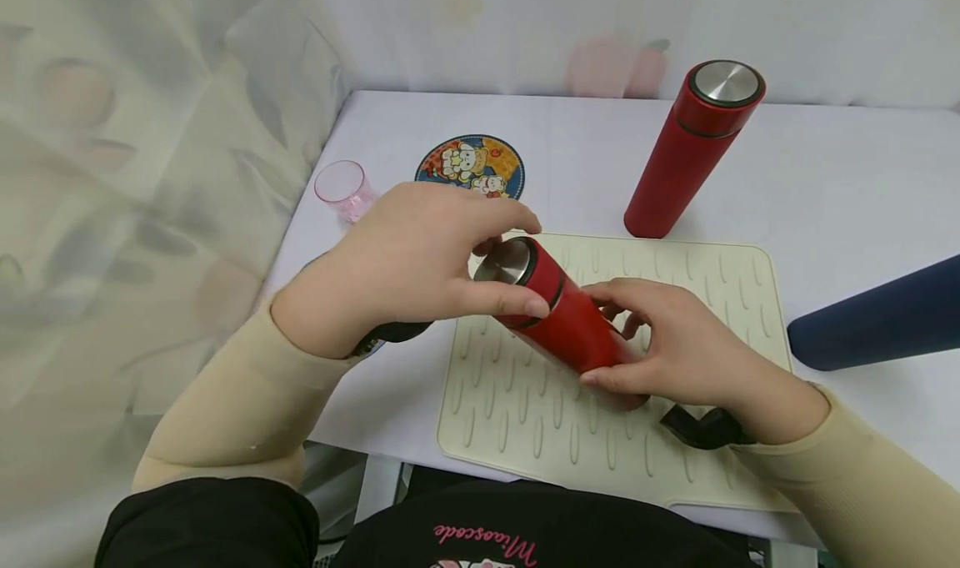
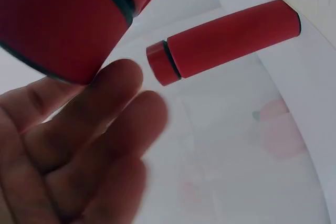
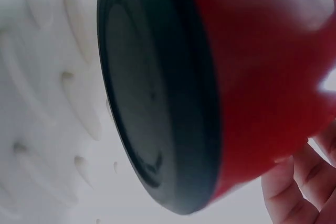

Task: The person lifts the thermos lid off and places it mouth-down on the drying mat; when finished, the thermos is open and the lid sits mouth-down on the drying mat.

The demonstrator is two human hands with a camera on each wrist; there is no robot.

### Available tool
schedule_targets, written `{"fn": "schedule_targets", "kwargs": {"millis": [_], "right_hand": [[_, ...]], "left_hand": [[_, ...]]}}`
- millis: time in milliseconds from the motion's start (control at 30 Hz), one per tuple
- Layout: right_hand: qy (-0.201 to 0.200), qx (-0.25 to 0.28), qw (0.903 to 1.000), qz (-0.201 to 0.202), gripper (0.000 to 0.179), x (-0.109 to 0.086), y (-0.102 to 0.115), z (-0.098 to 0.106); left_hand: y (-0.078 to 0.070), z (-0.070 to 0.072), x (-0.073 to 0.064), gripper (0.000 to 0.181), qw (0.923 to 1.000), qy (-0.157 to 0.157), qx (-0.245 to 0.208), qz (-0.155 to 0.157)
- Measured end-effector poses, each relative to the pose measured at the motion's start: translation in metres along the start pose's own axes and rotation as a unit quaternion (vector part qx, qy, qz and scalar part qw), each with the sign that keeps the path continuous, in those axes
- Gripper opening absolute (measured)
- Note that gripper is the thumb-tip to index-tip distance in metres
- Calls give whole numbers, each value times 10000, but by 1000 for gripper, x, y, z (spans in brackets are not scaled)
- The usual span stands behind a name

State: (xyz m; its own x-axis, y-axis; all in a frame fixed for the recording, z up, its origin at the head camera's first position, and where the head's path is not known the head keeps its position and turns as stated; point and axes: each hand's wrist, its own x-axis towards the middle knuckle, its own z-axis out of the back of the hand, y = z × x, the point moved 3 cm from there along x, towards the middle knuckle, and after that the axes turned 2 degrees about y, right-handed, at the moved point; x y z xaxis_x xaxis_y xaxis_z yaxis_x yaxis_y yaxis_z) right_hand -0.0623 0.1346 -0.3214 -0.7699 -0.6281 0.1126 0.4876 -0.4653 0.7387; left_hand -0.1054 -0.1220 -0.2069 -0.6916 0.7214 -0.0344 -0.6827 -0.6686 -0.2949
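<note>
White table (image 1: 573, 163) stretches away from a person in a black shirt (image 1: 600, 522) with pink lettering. Beige sleeves (image 1: 847, 459) cover the forearms, and a dark strap (image 1: 701, 428) sits at the right wrist. On the near part of the table lies a cream mat (image 1: 480, 434) with raised ridges. Above it a red flask (image 1: 588, 330) is held at a slant, its lid (image 1: 546, 274) pointing up and to the left; the right wrist view shows its dark base (image 3: 136, 93) clear of the mat. The right hand (image 1: 671, 343) grips the lower body, thumb on one side and fingers on the other. The left hand (image 1: 420, 255) curves round the lid, thumb along the near side, fingers behind; how firmly it presses, I cannot tell. Right of the mat is a blue flask (image 1: 877, 314), cut by the frame. Left, beyond the left wrist, stands a pink cup (image 1: 357, 204), with a round coaster (image 1: 468, 161) farther back. Another red flask (image 1: 678, 159) stands upright just behind the mat, before printed cloth (image 1: 487, 42).
</note>
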Motion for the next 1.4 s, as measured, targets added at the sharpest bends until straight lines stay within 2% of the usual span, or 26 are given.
{"fn": "schedule_targets", "kwargs": {"millis": [67, 133, 267, 300, 367, 467, 567, 700, 800, 900, 1033, 1100, 1167, 1267, 1400], "right_hand": [[-6, -16, 10000, 6, 74, 0, 0, 0], [-1, -48, 10000, -5, 74, 0, 0, 0], [21, -113, 9999, -42, 74, -1, 0, 1], [27, -124, 9999, -50, 74, -1, 0, 1], [41, -137, 9999, -67, 74, -1, 0, 1], [38, -139, 9999, -61, 74, -2, 0, 1], [6, -103, 9999, 3, 74, -2, 1, 1], [-37, -52, 9999, 98, 74, -3, 3, 1], [-61, -53, 9999, 137, 73, -2, 3, 1], [-62, -39, 9999, 75, 73, -2, 2, 1], [-36, 16, 10000, -69, 73, -1, -1, 2], [-30, 23, 10000, -90, 73, -1, -2, 2], [-37, 32, 10000, -66, 73, 0, -3, 3], [-32, 47, 10000, -45, 73, 1, -3, 2], [13, 28, 10000, -77, 73, 2, -3, 1]], "left_hand": [[1, 1, -2, 79, 9996, 36, -196, -198], [4, 3, -5, 82, 9959, 146, -587, -676], [8, 7, -11, 73, 9771, 495, -1177, -1701], [8, 7, -11, 69, 9735, 529, -1213, -1866], [8, 6, -12, 64, 9709, 526, -1225, -1987], [7, 5, -11, 58, 9711, 308, -1357, -1940], [7, 3, -9, 58, 9772, -138, -1331, -1647], [5, -2, -6, 59, 9893, -747, -654, -1069], [3, -4, -5, 64, 9921, -870, -279, -855], [6, -3, -7, 74, 9897, -617, -691, -1090], [9, 2, -11, 72, 9728, -71, -1466, -1794], [9, 3, -13, 67, 9659, 146, -1592, -2038], [9, 3, -14, 66, 9631, 266, -1587, -2155], [9, 3, -13, 64, 9638, 384, -1570, -2119], [9, 3, -10, 60, 9757, 275, -1367, -1693]]}}
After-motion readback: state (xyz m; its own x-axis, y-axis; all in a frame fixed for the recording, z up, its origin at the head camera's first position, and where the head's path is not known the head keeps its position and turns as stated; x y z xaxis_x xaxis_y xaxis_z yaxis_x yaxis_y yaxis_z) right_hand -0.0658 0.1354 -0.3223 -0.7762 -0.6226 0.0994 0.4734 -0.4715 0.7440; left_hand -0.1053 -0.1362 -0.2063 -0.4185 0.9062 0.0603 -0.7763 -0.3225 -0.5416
